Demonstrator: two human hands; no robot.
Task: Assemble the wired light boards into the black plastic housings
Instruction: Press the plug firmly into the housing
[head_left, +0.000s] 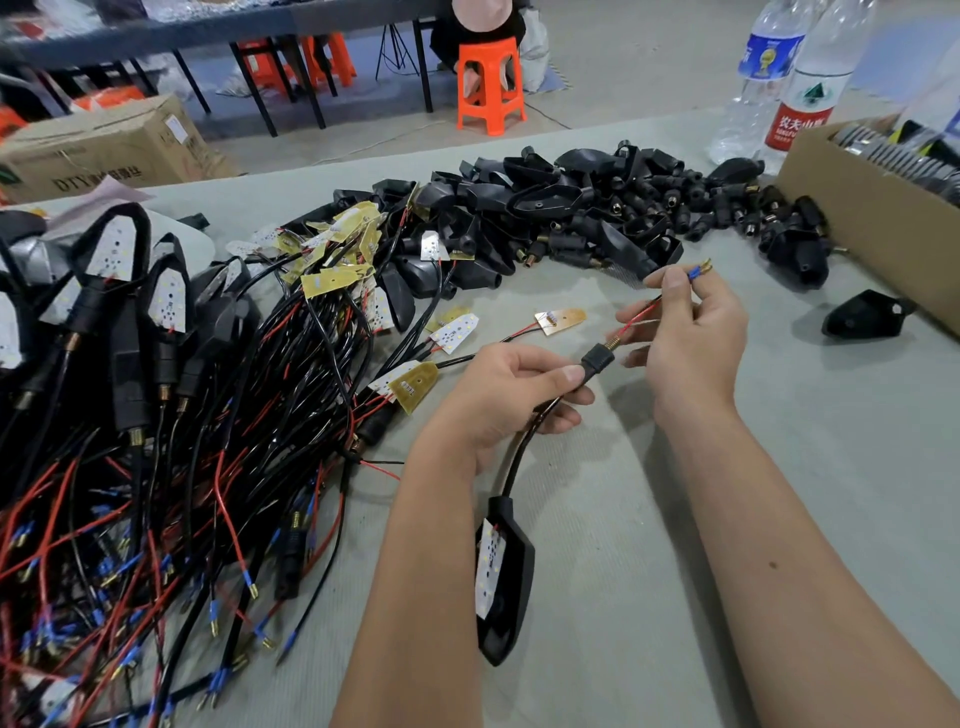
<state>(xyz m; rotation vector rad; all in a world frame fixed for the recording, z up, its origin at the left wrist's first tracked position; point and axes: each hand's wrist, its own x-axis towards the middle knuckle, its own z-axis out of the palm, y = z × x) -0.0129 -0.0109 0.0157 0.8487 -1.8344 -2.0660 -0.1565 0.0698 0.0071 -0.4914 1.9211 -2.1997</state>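
Left hand (511, 397) pinches the black connector block (597, 362) on the cable between thumb and fingers. Right hand (685, 332) pinches the red and black wires (641, 312) near their blue-tipped terminals (698, 271). Cable drops toward 6 o'clock to a black housing (506, 587) with a white light board (490, 569) in it, lying between the forearms. Loose housings pile (597, 208) at 12 o'clock, wired boards (332, 280) at 10, assembled units (119, 291) at 9. Cardboard box (852, 208) and water bottles (779, 83) at 2 o'clock.
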